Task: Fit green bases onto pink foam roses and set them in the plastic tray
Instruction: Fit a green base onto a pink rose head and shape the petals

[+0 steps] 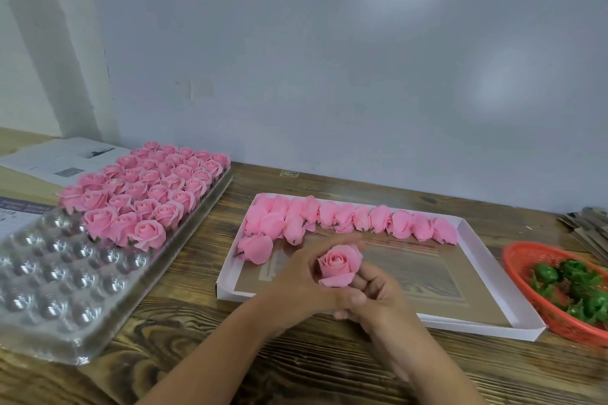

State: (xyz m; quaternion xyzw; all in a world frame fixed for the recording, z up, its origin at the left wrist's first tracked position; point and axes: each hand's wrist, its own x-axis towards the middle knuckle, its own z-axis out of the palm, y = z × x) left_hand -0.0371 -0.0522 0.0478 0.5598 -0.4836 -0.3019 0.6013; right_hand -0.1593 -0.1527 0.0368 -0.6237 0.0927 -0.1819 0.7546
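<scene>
Both hands hold one pink foam rose upright over the near left part of the white cardboard box lid. My left hand curls round it from the left, and my right hand grips it from below and the right. Whatever is under the rose is hidden by my fingers. Several loose pink roses lie on their sides along the lid's far edge. The clear plastic tray on the left has several upright roses in its far cups. Green bases lie in a red basket at the right.
Everything rests on a dark wooden table against a pale wall. Printed papers lie behind the tray at the far left. A stack of flat grey sheets sits at the far right edge.
</scene>
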